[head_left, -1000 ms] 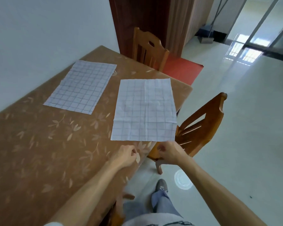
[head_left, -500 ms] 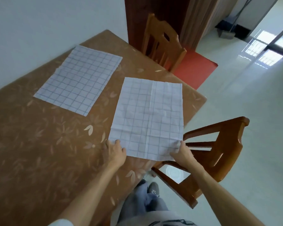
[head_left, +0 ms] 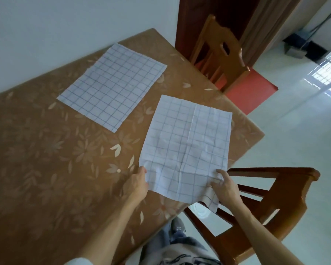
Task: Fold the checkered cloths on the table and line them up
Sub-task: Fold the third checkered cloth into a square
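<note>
Two white checkered cloths lie on the brown leaf-patterned table (head_left: 46,159). The far cloth (head_left: 113,87) lies flat near the wall. The near cloth (head_left: 187,146) is creased and its near edge is raised off the table. My left hand (head_left: 139,181) pinches its near left corner. My right hand (head_left: 225,185) pinches its near right corner, and a flap of cloth hangs below that hand past the table edge.
A wooden chair (head_left: 271,205) stands at the table's near right edge, beside my right arm. A second wooden chair (head_left: 221,52) stands at the far end, with a red mat (head_left: 250,92) behind it. A white wall runs along the table's left side.
Both hands reached from the table edge to the near cloth's near corners, took hold of them and lifted that edge. The view has moved closer.
</note>
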